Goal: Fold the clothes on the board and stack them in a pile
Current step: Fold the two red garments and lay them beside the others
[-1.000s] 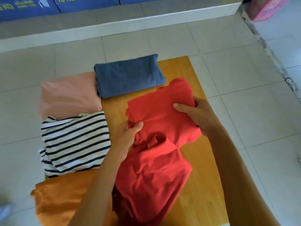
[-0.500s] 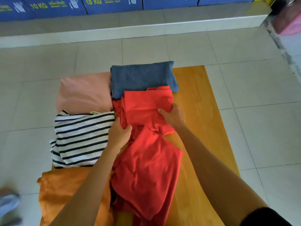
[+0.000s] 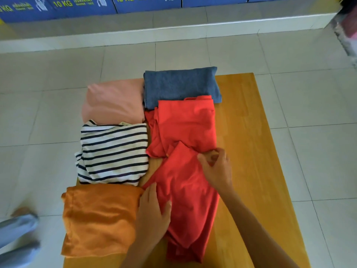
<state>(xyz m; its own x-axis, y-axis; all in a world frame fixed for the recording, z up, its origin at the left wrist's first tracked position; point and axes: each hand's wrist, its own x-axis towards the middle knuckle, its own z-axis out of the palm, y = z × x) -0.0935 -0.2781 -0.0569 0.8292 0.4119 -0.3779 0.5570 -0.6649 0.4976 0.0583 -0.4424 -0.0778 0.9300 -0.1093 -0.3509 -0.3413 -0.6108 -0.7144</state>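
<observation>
Now the red shirt [image 3: 185, 151] lies flat on the board [image 3: 251, 132], its top touching the blue fold [image 3: 179, 86]; a second ago both hands held it bunched; the left hand [image 3: 152, 215] presses spread on the lower cloth; the right hand [image 3: 216, 167] pinches a fold edge; folding looks barely begun.

I see a red garment [image 3: 185, 151] on the honey-yellow wooden board [image 3: 251, 142]. At the board's far end lies a slate-blue folded piece [image 3: 181, 86]. Along the board's left edge I count a pale peach-pink piece [image 3: 114, 101], a white one with dark navy stripes [image 3: 114, 153] and an orange one [image 3: 98, 219]. Around the board, the floor tiles [image 3: 309, 93] are pale grey-white; beyond them, blue boxes [image 3: 77, 5] carry yellow lettering.
</observation>
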